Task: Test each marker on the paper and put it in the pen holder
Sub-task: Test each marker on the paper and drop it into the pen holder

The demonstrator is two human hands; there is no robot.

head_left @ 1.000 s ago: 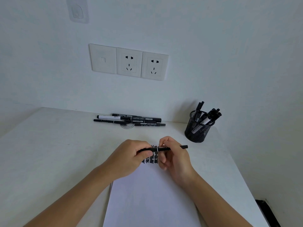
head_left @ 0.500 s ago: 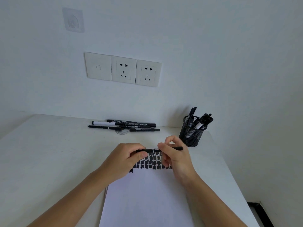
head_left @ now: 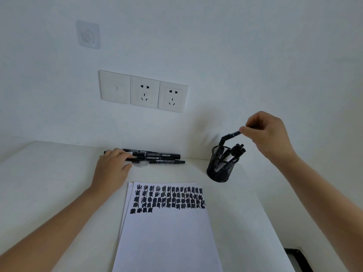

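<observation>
One marker [head_left: 228,136] end inside right hand [head_left: 269,134]

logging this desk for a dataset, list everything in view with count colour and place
loose markers: at least four, black, table's back edge
held marker: one, black, above the pen holder
pen holder: one, black mesh, right of the loose markers
markers in holder: several, black, standing in it
paper: at least two sheets, white, front centre
test marks: rows, black, top of the paper
clear disc: one, under the loose markers
wall plates: three, white, two with sockets
clear hook: one, upper wall
table: one, white
left hand: on the loose markers' left ends, grip unclear
right hand: pinches the held marker
</observation>
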